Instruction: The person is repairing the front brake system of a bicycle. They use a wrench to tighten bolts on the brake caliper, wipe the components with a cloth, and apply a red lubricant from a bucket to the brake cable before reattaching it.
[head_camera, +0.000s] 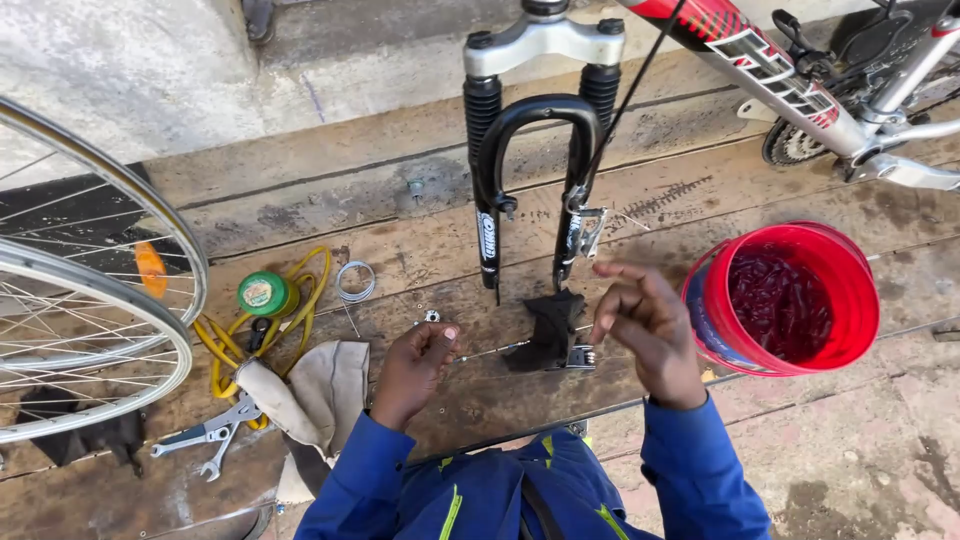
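Observation:
My left hand (415, 368) is closed on the end of a thin metal axle (492, 350) that lies across the wooden boards toward a dark rag (548, 325) and a small metal part (580, 357). Raised just right of the rag, my right hand (645, 330) has its fingers loosely curled and apart and holds nothing I can see. A black bicycle suspension fork (535, 150) stands upright beyond both hands, its legs ending near the rag. A small nut (432, 316) rests on the boards above my left hand.
A red bucket (850, 290) of dark liquid stands at the right. Two bicycle wheels (90, 300) lean at the left. A green tin (262, 293), yellow hose (310, 290), wire coil (354, 281), spanners (205, 440) and a beige cloth (315, 395) lie left of me. A bike frame (800, 80) is top right.

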